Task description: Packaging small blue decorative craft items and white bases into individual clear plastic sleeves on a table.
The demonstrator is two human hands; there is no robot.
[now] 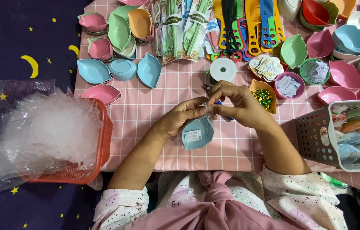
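At left, our orange basket [103,145] brims with clear bags [39,132]. Mid-frame, our left hand [184,117] and right hand [239,104] pinch shut the neck of a bagged blue dish [197,134]. Loose dishes [116,47] fill the top of the frame; a white basket [316,136] at right holds packed ones, so much seems left. Only the pink cloth [146,115] beside our hands lies open.

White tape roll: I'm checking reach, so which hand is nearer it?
Right. The right hand lies just below the tape roll, fingertips close under it. The left hand sits lower and further left, holding the bagged blue bowl.
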